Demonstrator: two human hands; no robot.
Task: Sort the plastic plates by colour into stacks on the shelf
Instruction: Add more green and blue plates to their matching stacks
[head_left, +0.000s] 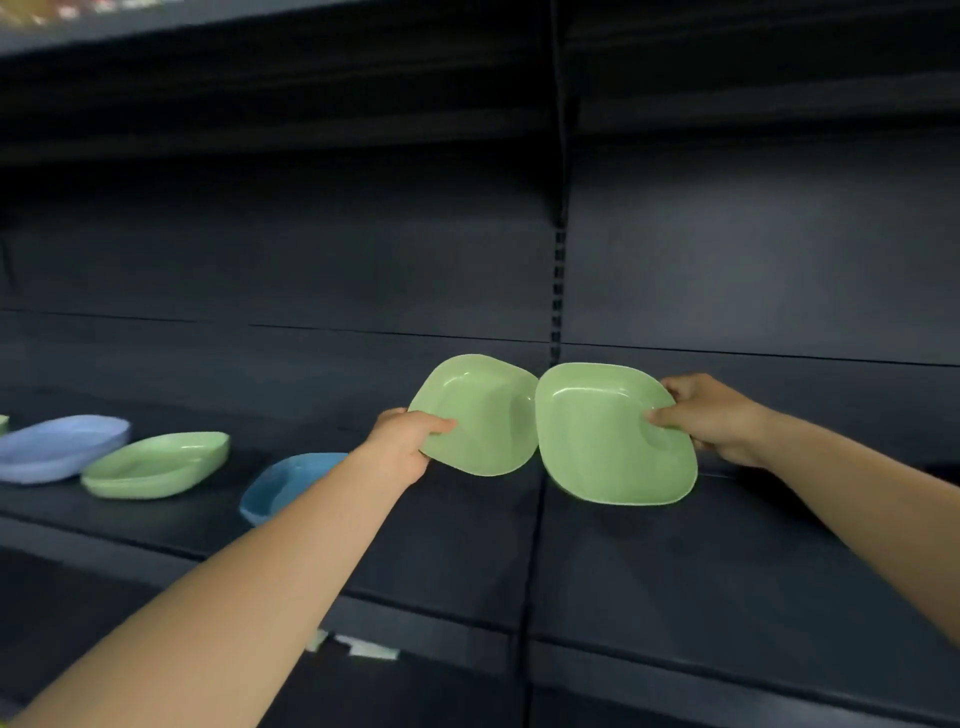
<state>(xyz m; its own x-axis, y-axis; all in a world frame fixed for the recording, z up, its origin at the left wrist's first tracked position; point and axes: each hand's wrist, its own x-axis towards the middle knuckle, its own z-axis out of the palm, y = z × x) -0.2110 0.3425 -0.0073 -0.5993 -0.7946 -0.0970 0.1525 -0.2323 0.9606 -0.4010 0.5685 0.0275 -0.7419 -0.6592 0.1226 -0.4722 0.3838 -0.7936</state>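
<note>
- Plates are the job here, and the shelf (649, 561) that carries them is the biggest thing in view: a dark, deep board running from 9 o'clock to 3 o'clock, with a slotted upright (558, 291) splitting its back panel at 12 o'clock.
- Right green plate (618, 441), tilted up to face the viewer, is held off the shelf just right of centre. Its left rim touches, or nearly touches, its twin.
- Left green plate (483, 410), tilted the same way, is held just left of centre.
- Lilac plate (62, 447) lies on the shelf at 9 o'clock, with a third green plate (156, 465) just beside it toward the centre.
- Blue plate (280, 483) lies at 8 o'clock, partly hidden by the left forearm.
- Right hand (711, 415) pinches the right green plate at its 3 o'clock rim, thumb on the inner face, fingers behind.
- Left hand (402, 441) pinches the other plate at its 8 o'clock corner, thumb on top.
- Step in hand, as I judge it: pairing two greens. Next they need nesting one inside the other, squarely, then setting down as a green stack; the loose green at 9 o'clock has yet to join them.
</note>
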